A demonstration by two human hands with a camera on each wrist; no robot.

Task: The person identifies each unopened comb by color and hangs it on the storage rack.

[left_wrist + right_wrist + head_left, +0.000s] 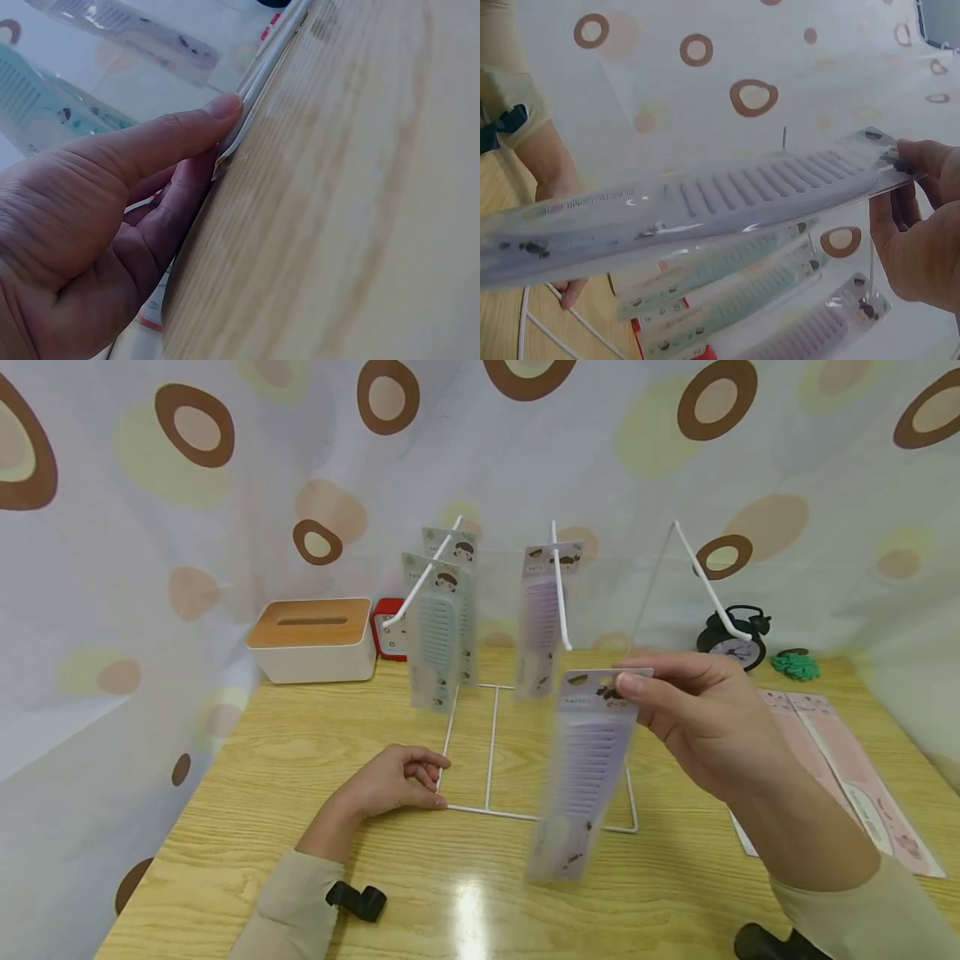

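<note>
My right hand (708, 718) pinches the top corner of a packaged purple comb (588, 777) between thumb and fingers. The pack hangs down tilted, in front of the rack; the right wrist view shows its teeth through clear plastic. My left hand (393, 781) holds the front left corner of a white wire display rack (491, 752), with the thumb on the wire in the left wrist view. Two packaged green combs (435, 635) hang from the rack's left hook. Another packaged purple comb (538, 618) hangs on the middle hook. The right hook (705, 581) bears nothing.
A white tissue box (311, 664) with a wooden lid and a red clock (388, 631) stand at the back left. Back right are a black alarm clock (738, 650) and a green bunched thing (795, 667). Flat pink packs (862, 760) lie at the right.
</note>
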